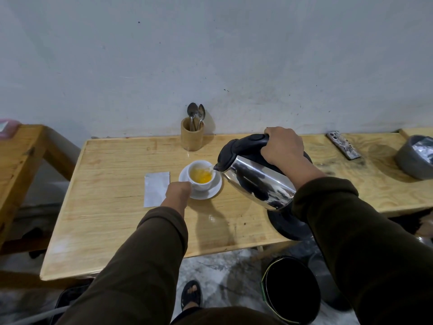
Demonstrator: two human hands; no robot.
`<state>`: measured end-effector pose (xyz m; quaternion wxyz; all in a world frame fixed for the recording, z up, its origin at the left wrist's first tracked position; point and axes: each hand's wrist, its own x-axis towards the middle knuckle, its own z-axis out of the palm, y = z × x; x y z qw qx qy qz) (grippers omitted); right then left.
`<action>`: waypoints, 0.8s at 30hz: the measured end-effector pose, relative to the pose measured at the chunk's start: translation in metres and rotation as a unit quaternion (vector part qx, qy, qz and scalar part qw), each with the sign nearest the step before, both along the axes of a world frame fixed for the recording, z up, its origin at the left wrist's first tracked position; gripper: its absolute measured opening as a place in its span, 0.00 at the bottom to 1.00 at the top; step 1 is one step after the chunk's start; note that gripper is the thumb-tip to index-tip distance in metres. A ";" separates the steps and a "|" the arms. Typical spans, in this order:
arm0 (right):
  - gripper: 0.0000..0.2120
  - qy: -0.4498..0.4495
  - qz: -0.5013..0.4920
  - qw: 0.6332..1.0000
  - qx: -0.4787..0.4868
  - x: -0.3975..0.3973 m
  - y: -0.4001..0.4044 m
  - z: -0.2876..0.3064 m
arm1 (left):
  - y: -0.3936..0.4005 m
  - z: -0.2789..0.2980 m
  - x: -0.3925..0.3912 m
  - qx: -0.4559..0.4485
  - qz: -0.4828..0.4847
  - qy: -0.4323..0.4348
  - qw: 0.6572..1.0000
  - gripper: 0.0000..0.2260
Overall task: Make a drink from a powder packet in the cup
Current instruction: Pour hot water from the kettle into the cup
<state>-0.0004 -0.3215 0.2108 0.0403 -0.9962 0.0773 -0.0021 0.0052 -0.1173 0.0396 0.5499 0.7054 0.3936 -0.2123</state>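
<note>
— Right, I have the right hand (pixel 282 148) wrapped tight round the black handle of the kettle (pixel 255 177), tipped left so its spout sits just over the rim of the cup (pixel 201 175). Water runs in, and the liquid inside is already yellow-orange.

— And your left hand (pixel 178 191)?

— Curled against the near-left side of the cup, fingers pressed to the wall where it stands on the saucer (pixel 214 190). I cannot tell whether the thumb is hooked through a handle; the knuckles hide it.

— What worries you?

— Mostly that left hand. It is right beside the stream, so a splash or an overfill would likely scald it. The cup is small and the kettle big; too steep a tilt could surge and flood the saucer and the table (pixel 112 207).

— The packet?

— Lying flat on the table just left of the saucer, silver packet (pixel 156 192), partly under my wrist. A spill running left would reach it.

— Stirring next?

— Probably. The spoons (pixel 196 114) stand in the wooden holder (pixel 192 137) at the far edge, apart from the cup.
</note>
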 end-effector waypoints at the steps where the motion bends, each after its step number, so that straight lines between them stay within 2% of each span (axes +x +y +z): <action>1: 0.11 -0.001 0.000 1.000 0.000 0.000 0.000 0.000 | 0.000 0.000 0.000 -0.001 -0.001 -0.001 1.000 0.22; 18: 0.10 -0.010 -0.004 1.000 0.012 -0.004 -0.004 -0.003 | 0.000 -0.002 0.002 0.006 -0.014 0.007 1.000 0.21; 24: 0.06 -0.032 -0.028 0.995 0.090 -0.009 -0.021 -0.009 | -0.006 -0.007 -0.002 -0.002 0.012 -0.015 1.000 0.22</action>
